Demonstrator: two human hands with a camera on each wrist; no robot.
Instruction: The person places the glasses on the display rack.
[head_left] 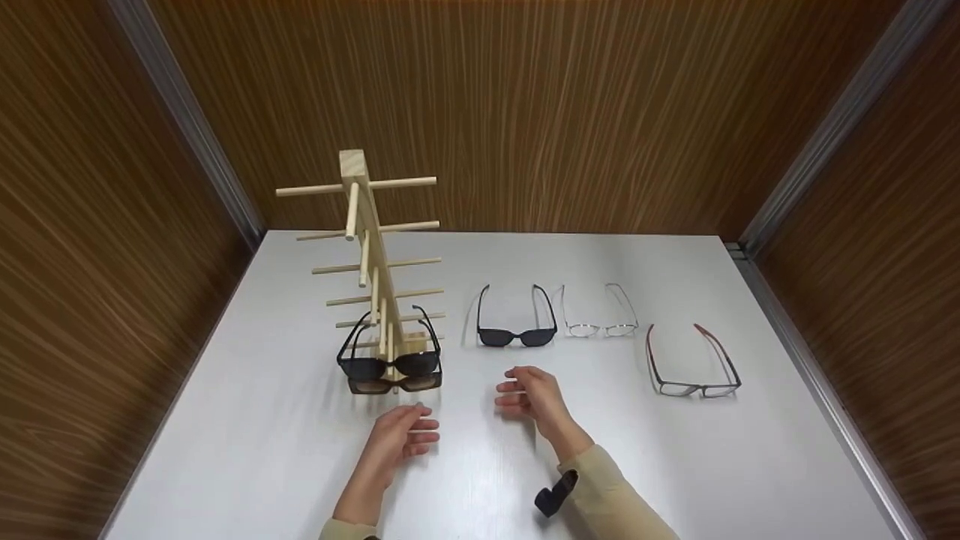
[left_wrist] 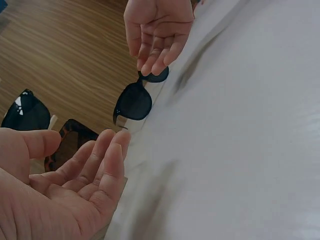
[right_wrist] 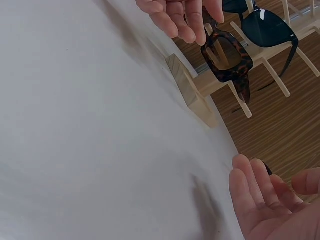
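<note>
In the head view my left hand [head_left: 394, 442] is held just in front of the wooden rack [head_left: 375, 240], fingers relaxed, holding nothing. My right hand [head_left: 536, 397] hovers to its right, palm turned inward and also without any object. Black sunglasses [head_left: 390, 366] hang low on the rack, right above tortoiseshell glasses [head_left: 420, 383], whose frame shows clearly in the right wrist view [right_wrist: 227, 55]. Beyond my right hand, dark sunglasses [head_left: 516, 337] lie on the table with temples pointing away.
Thin clear-lensed glasses [head_left: 600, 330] lie to the right of the dark sunglasses. Glasses with red temples [head_left: 697, 388] lie farther right and nearer. Wood-grain panels [head_left: 525, 112] enclose the white table [head_left: 750, 465] at the back and both sides.
</note>
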